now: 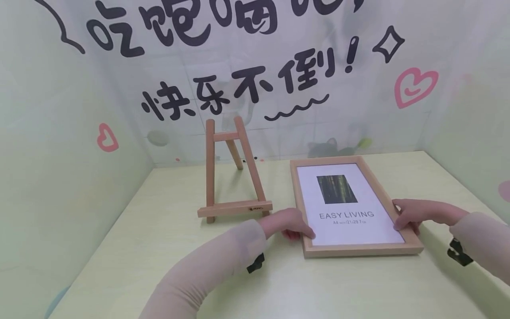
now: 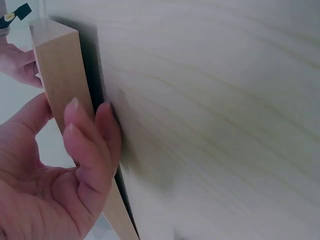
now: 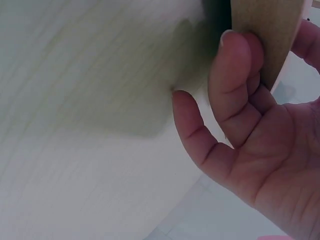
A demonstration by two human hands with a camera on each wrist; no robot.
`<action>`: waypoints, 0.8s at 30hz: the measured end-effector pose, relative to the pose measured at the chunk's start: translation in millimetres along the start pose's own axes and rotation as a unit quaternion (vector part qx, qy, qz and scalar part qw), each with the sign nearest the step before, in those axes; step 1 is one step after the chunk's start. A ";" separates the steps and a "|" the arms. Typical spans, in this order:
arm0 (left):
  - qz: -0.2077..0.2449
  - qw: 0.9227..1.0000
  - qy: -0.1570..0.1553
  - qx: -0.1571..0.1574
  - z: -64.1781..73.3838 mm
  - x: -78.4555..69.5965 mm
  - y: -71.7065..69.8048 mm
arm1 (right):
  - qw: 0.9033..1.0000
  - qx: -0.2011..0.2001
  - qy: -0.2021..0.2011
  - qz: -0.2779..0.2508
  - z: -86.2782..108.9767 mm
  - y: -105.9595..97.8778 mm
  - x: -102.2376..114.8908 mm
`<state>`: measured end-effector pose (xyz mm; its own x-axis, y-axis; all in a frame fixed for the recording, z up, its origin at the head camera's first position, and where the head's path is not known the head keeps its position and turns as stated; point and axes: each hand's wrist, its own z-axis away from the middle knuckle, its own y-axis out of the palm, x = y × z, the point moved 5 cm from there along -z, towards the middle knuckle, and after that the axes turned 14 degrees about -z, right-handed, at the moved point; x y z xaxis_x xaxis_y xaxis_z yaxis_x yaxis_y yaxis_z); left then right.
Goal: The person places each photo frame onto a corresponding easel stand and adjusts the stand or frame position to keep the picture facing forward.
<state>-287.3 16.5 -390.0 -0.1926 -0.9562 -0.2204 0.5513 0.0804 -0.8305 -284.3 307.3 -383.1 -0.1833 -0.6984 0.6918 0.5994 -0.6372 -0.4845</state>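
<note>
Taking the wooden easel (image 1: 235, 208) as landmark, the picture frame (image 1: 378, 190) lies to its right over the table (image 1: 159, 248); whether its far edge rests on the tabletop is hard to tell. Most fingers are hidden from the head view, and each wrist view cuts off much of the frame. The left hand (image 1: 288, 222), just right of the easel's foot, grips the frame's nearer side; the right hand (image 1: 416, 212), farther right of the easel, grips the opposite side. The frame is pale wood around a white sheet (image 1: 308, 199) bearing a dark forest picture (image 1: 336, 189) and "EASY LIVING", with smaller blurred print below.
</note>
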 end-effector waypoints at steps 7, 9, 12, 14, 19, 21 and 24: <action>0.069 0.997 0.025 0.013 12.3 -4.3 -2.3 | 1.000 0.005 -0.005 -0.013 5.1 -0.5 3.1; 0.083 0.996 0.029 0.010 15.8 -6.1 -3.3 | 1.000 0.004 -0.004 -0.013 6.8 -1.3 4.0; 0.094 0.995 0.027 0.006 19.3 -7.2 -5.3 | 1.000 0.002 -0.006 -0.016 8.2 -3.2 3.9; 0.103 0.994 0.026 0.006 20.7 -7.2 -6.7 | 1.000 0.005 -0.011 -0.027 8.3 -4.9 2.2; 0.130 0.991 0.020 0.016 22.9 -4.6 -7.6 | 0.998 0.015 -0.018 -0.054 7.7 -5.5 -2.6; 0.141 0.990 0.021 0.025 23.2 -2.9 -6.6 | 0.998 0.018 -0.016 -0.060 8.1 -4.5 -4.6; 0.169 0.984 0.031 0.049 23.6 0.7 -4.9 | 0.997 0.024 -0.010 -0.076 8.1 -3.4 -7.7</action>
<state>-270.9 8.8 -374.0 -0.0325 -0.8606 -0.5083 0.6673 0.3600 -0.6520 -278.6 317.4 -382.4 -0.2595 -0.5890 0.7653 0.6028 -0.7179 -0.3481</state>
